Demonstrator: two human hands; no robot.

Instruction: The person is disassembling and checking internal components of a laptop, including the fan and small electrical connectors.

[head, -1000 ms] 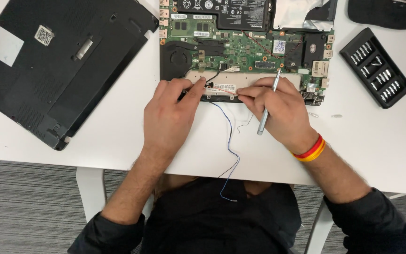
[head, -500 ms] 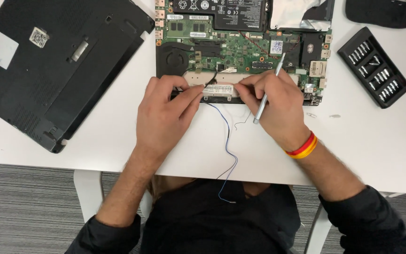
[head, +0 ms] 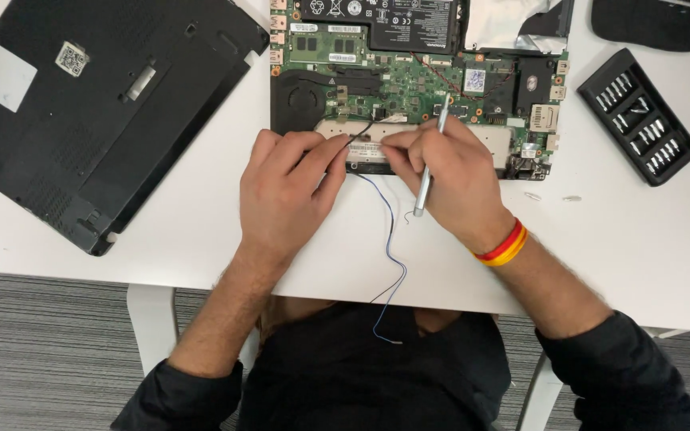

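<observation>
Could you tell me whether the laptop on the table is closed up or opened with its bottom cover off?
Opened. The laptop shows its bare green circuit board, fan and battery, while the black bottom cover lies apart on the white table to its left.

Dark, near-black long sleeves pushed up above the forearms, bunched near the elbows. Same dark fabric across the torso. Bare left hand (head: 285, 195), no ring or watch. Red-and-yellow striped wristband (head: 502, 244) snug behind the bare right hand (head: 449, 179).
</observation>
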